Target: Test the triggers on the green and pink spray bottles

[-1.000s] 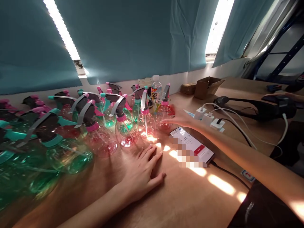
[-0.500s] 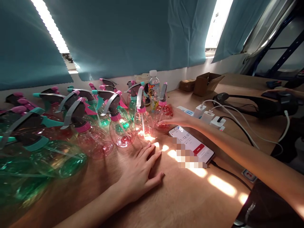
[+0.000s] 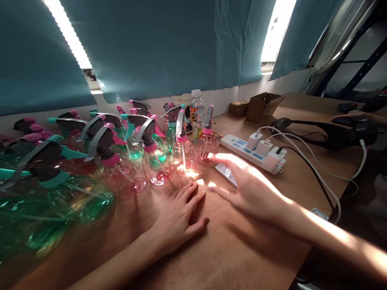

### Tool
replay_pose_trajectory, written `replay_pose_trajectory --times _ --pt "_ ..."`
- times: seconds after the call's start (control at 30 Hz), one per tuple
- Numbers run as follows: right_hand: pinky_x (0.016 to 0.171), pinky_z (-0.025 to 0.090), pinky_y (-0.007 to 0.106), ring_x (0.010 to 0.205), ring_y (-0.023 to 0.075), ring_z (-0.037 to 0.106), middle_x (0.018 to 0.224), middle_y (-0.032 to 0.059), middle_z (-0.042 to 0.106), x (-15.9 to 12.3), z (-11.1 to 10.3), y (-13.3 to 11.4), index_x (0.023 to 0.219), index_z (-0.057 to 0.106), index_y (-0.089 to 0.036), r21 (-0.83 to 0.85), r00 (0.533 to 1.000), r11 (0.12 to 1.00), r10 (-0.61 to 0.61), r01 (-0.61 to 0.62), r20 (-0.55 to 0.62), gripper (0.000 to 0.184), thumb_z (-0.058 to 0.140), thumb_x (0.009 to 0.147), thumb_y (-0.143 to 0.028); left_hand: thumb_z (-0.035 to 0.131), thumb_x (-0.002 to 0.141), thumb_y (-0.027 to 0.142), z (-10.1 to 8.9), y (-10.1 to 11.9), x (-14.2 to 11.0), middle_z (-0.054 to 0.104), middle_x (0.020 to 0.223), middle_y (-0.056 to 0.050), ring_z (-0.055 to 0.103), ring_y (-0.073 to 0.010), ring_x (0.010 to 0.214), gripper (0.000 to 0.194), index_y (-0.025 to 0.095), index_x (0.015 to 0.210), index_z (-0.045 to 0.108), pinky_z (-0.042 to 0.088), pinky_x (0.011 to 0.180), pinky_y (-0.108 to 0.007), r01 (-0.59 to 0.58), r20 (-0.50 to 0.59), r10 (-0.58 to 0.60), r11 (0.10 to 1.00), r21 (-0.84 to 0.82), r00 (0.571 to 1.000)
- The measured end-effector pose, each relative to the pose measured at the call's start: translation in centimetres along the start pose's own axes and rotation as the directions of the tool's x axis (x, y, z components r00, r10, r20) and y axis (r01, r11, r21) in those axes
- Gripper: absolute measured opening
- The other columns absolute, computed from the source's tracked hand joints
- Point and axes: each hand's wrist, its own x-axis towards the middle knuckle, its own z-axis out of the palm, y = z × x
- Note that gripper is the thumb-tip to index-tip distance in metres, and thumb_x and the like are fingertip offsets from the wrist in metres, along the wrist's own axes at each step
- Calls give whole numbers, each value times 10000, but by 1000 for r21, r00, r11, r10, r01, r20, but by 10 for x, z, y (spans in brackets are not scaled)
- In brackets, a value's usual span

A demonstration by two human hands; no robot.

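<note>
The left hand (image 3: 173, 221) lies flat on the brown tabletop (image 3: 211, 257), fingers spread, holding nothing. The right hand (image 3: 256, 195), loosely open, partly hides a smartphone (image 3: 225, 173); contact is unclear. Pink and green trigger spray bottles (image 3: 157, 163) cluster ahead and left of both hands, spray heads (image 3: 148, 131) already fitted where visible; none is gripped, and no headless one shows.

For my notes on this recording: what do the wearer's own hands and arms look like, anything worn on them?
Both the left hand and the right hand are bare: no gloves, rings, watch or bracelet show. No sleeves show on the forearms in view, nor any cables or markings attached to them. Bright sunlight falls along the right hand and forearm.
</note>
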Motion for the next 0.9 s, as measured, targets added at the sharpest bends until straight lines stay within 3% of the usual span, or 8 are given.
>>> replay_pose_trajectory --times 0.1,0.3,0.47,0.63,0.67,0.73,0.83,0.9 --pt "981 512 413 1157 262 592 1223 109 636 -24 17 -29 1211 565 -194 136 970 983 -150 126 190 320 618 897 -232 529 921 428 0 -2 -10 420 1501 -192 349 -351 1416 548 158 1395 477 330 1150 -553 -17 9 17 1000 -18 1000" --pt "954 511 359 1083 216 614 1155 100 652 -18 69 -51 1114 609 -172 282 906 952 -222 121 361 221 607 894 -152 488 940 356 -8 -13 -72 493 1434 -169 395 -334 1378 446 177 1349 496 381 1114 -547 22 -107 -20 1000 19 994" --pt "888 543 344 1012 204 637 1084 98 661 -1 121 -100 1061 619 -175 446 834 860 -423 247 354 158 566 915 -147 481 942 247 -38 -14 -155 576 1313 -145 500 -312 1267 346 177 1274 551 432 1069 -511 173 -121 -170 985 21 978" --pt "894 540 362 1043 226 642 1103 120 668 12 179 -170 1088 609 -167 518 732 732 -629 443 263 172 542 929 -157 468 939 245 -66 -18 -251 610 1250 -113 574 -279 1170 286 193 1183 606 494 998 -439 364 -202 -361 931 -24 910" --pt "902 536 371 1062 231 637 1122 125 665 15 190 -185 1106 604 -167 526 718 713 -650 464 248 183 544 933 -166 457 940 246 -70 -20 -271 617 1243 -102 586 -268 1156 290 204 1185 607 499 993 -425 404 -247 -403 914 -49 881" --pt "895 537 380 1072 233 634 1138 124 664 23 213 -213 1151 591 -176 562 706 682 -671 468 226 217 550 939 -194 468 936 278 -78 -26 -308 639 1197 -83 618 -246 1106 289 223 1186 603 514 965 -391 513 -375 -520 849 -129 767" --pt "891 540 392 1038 225 648 1128 100 673 36 247 -252 1200 580 -203 648 723 647 -659 402 209 281 571 920 -210 568 873 354 -94 -35 -360 688 1101 -37 641 -261 1067 225 266 1055 666 500 976 -416 659 -513 -698 691 -298 500" --pt "911 534 400 1044 228 649 1150 93 671 43 268 -277 1207 583 -210 699 732 624 -648 349 212 306 593 902 -214 570 869 409 -107 -42 -390 703 1056 -48 671 -271 985 241 250 1024 665 530 918 -436 707 -567 -749 603 -370 342"
